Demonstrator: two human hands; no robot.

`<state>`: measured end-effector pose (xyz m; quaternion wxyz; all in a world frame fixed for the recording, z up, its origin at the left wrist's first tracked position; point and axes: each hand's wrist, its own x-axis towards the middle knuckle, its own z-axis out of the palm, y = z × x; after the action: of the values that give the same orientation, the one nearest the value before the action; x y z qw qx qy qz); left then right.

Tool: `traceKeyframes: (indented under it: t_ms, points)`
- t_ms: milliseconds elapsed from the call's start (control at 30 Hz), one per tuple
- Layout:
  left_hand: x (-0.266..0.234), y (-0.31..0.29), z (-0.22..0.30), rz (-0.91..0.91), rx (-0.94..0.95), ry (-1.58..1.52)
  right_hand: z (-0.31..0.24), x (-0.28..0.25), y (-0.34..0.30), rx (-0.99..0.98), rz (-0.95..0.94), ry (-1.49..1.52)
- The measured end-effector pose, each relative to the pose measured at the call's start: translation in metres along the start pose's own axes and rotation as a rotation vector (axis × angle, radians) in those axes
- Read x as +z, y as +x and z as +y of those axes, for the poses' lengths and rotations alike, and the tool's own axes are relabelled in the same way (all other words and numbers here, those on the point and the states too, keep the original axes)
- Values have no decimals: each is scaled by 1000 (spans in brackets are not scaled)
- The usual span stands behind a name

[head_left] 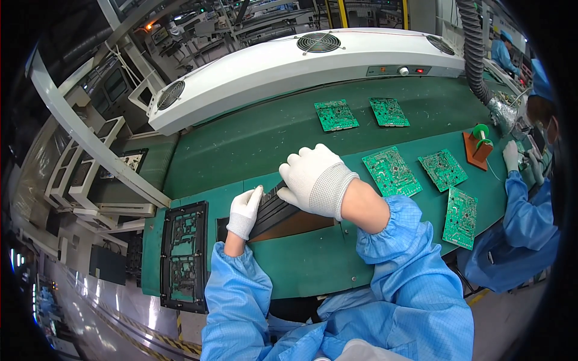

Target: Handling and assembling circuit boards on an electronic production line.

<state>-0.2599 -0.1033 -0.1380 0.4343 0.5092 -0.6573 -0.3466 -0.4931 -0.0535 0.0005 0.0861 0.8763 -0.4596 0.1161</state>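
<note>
A black frame-like carrier (278, 215), seen nearly edge-on and tilted, is held above the green bench by both my hands. My left hand (243, 215), in a white glove, pinches its left end with the fingers closed. Gloved as well, my right hand (316, 182) is curled over its far upper side; the fingertips are partly hidden. Beneath the carrier a brown rectangular area (301, 227) shows in the bench top. A similar black carrier with cut-outs (184, 256) lies to the left of my left forearm.
Green circuit boards (391, 171) lie on the bench to the right, and two more boards (336, 115) on the green conveyor belt (259, 141). A white fan unit (313, 60) spans the back. A solder reel on a stand (478, 147) is near a co-worker's gloved hand (511, 156).
</note>
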Motion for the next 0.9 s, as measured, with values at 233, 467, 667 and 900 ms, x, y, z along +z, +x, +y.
traceKeyframes:
  t_ms: [233, 467, 667, 900]
  points:
    - [0, 2, -4, 7, 3, 11, -1, -6, 2, 23, -63, -9]
    - [0, 1, -6, 9, 40, -25, -1, -4, 0, -9, -8, -8]
    - [0, -3, 5, 18, 19, 9, -3, -5, 1, 8, -36, -2]
    - [1, -3, 8, 29, 27, 16, -3, -5, 1, -5, -12, -22]
